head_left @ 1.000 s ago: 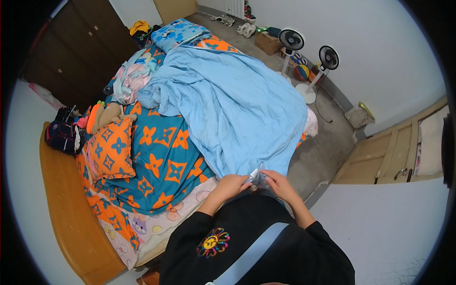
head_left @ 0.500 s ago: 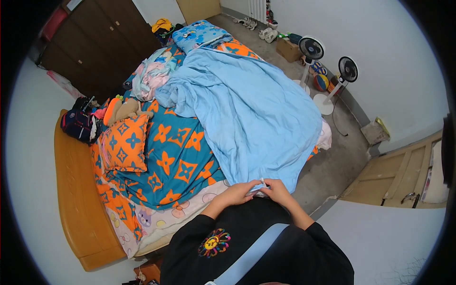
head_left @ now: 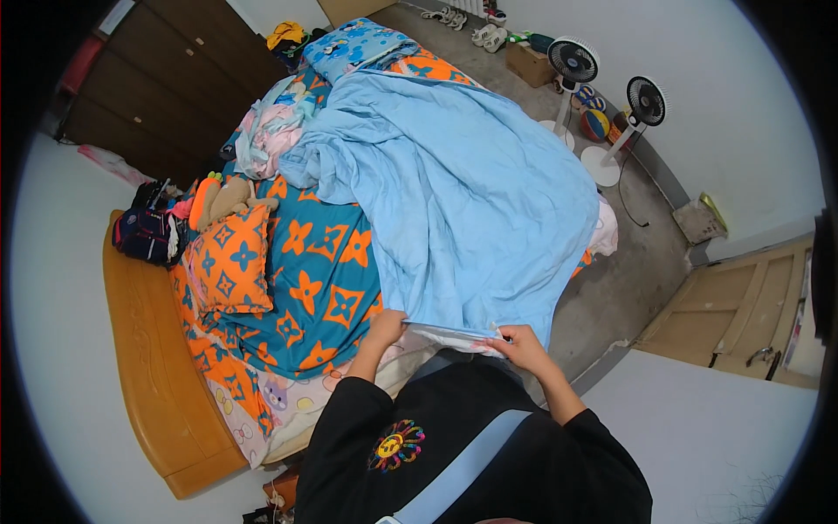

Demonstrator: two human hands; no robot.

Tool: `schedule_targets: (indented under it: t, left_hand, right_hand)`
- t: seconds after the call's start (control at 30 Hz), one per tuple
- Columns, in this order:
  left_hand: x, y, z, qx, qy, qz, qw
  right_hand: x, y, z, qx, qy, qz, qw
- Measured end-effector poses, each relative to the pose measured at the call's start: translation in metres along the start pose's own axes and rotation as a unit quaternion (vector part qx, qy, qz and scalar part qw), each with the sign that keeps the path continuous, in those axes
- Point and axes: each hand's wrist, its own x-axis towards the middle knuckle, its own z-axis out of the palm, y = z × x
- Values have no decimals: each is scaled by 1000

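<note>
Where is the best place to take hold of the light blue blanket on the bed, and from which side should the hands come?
Probably the near edge of the light blue blanket, coming from the foot side where the person stands. That edge lies stretched between the left hand and right hand, which already pinch it. The far part is bunched against pillows, harder to grip evenly.

Person wears a black long-sleeved top, sleeves pushed up toward the elbows, forearms bare. Round multicoloured emblem (sun or flower shape, hard to tell) on the chest. Pale blue strap runs diagonally across the front.
</note>
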Motion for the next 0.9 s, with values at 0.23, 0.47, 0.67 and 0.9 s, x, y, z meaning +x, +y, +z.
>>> schedule_targets:
  t: [0.23,0.47,0.67,0.9]
  left_hand:
    - [-33,-50,-32,-121,-19,-45,991]
    - [-98,-122,-41,-57,6,-32,998]
    - [-140,-150,-43,-46,-8,-18,999]
    - [-146,-149,-45,-67,-1,75,995]
  right_hand:
    - [13,7,39,-103,26,38,994]
    - [28,17,119,-175,1,13,984]
    - [29,42,171,-244,16,-11,969]
    - [13,59,201,-208,47,64,975]
